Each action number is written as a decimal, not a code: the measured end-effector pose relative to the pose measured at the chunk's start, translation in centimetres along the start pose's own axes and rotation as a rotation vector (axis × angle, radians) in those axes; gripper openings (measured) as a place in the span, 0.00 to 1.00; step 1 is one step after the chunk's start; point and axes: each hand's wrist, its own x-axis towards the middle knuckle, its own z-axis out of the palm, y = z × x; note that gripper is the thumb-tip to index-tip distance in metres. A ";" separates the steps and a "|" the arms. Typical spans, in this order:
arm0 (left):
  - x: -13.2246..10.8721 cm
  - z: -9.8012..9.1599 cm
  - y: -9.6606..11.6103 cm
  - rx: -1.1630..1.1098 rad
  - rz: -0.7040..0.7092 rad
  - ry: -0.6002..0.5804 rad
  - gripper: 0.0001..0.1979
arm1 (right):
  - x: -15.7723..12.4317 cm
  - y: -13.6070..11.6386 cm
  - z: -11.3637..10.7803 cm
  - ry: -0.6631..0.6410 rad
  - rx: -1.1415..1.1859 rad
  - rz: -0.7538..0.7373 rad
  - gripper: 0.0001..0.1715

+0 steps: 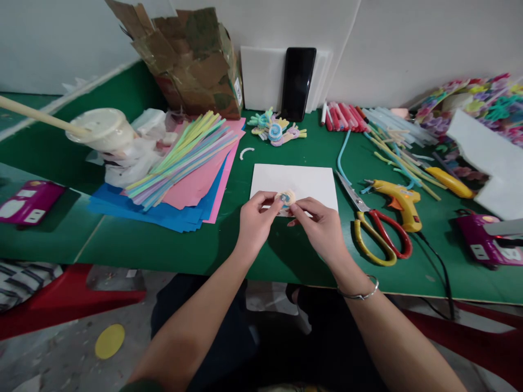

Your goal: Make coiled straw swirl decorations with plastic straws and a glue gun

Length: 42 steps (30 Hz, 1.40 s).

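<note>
A small round coil [287, 196], cream outside and blue inside, is pinched between both hands over a white sheet [302, 177]. My left hand [258, 220] grips its left side with thumb and fingers. At its right side, the fingertips of my right hand [321, 224] are closed on it. Scissors [370, 220] with one yellow and one red handle lie right of the sheet, beside a yellow glue gun [398, 201]. A blue fuzzy stem [342, 158] curves near the scissor tips.
Pastel stems [183, 158] lie on pink and blue sheets [147, 213] at left. Behind are finished coils [275, 130], a phone [299, 81] and a cardboard box [196, 65]. Red rolls [345, 117] stand back right; a black cord [443, 267] crosses the front edge.
</note>
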 end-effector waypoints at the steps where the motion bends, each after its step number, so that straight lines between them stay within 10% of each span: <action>1: 0.0 -0.1 0.1 0.021 0.006 -0.008 0.08 | 0.0 0.0 0.0 -0.003 -0.003 0.001 0.11; 42: -0.3 0.4 0.0 -0.183 -0.134 0.009 0.10 | 0.7 0.5 -0.3 0.156 0.202 0.190 0.12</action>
